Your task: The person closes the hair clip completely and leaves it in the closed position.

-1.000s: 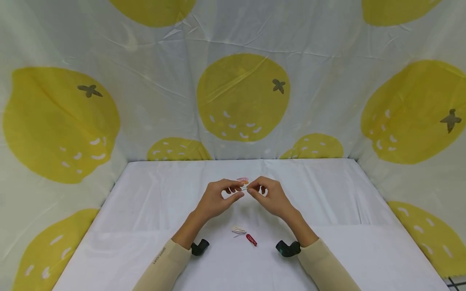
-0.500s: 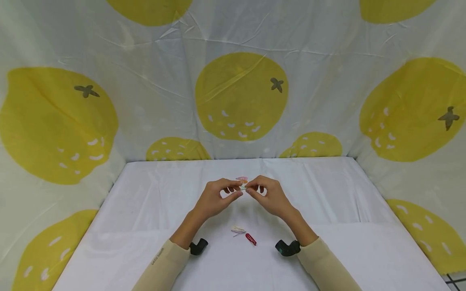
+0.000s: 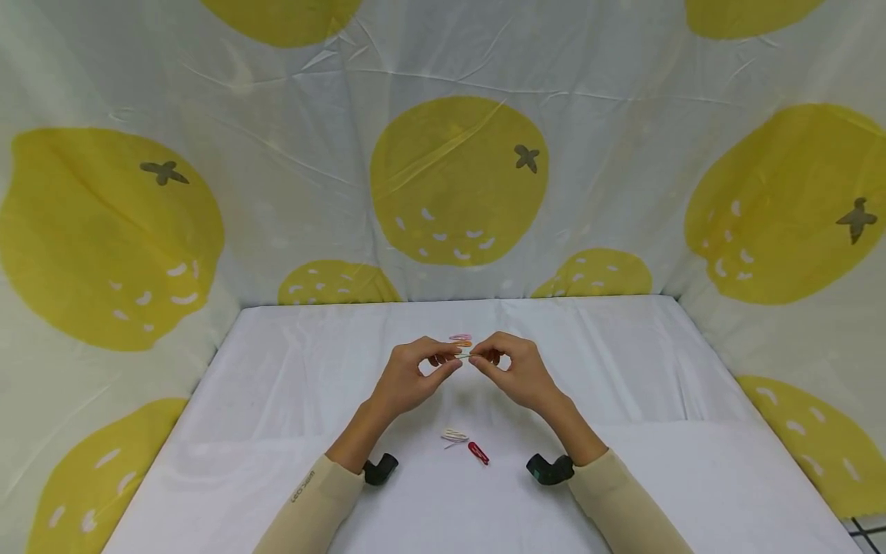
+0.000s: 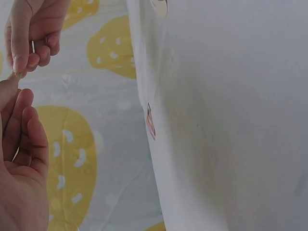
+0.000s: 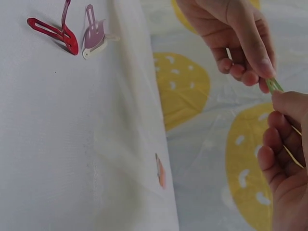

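Observation:
In the head view, my left hand (image 3: 411, 375) and right hand (image 3: 515, 371) meet above the white table, fingertips close together. Between them is a small green snap hair clip (image 5: 274, 85), pinched at one end by the left thumb and fingers and at the other by the right. The fingertips hide most of it. Just beyond the hands lie an orange hair clip (image 3: 462, 344) and a pink hair clip (image 3: 460, 337). Nearer me, between the forearms, lie a red hair clip (image 3: 478, 452), splayed apart, and a cream hair clip (image 3: 454, 435) overlapping a purple one (image 5: 95, 36).
The table (image 3: 277, 477) wears a white cloth with soft creases. Lemon-print curtains (image 3: 291, 192) stand behind it and along both sides. A dark camera mount sits at each wrist, the left one (image 3: 380, 469) and the right one (image 3: 550, 469).
Both hands keep their pinch on the green hair clip and stay almost in place. The right fingertips have shifted slightly right. The clips on the table lie as before.

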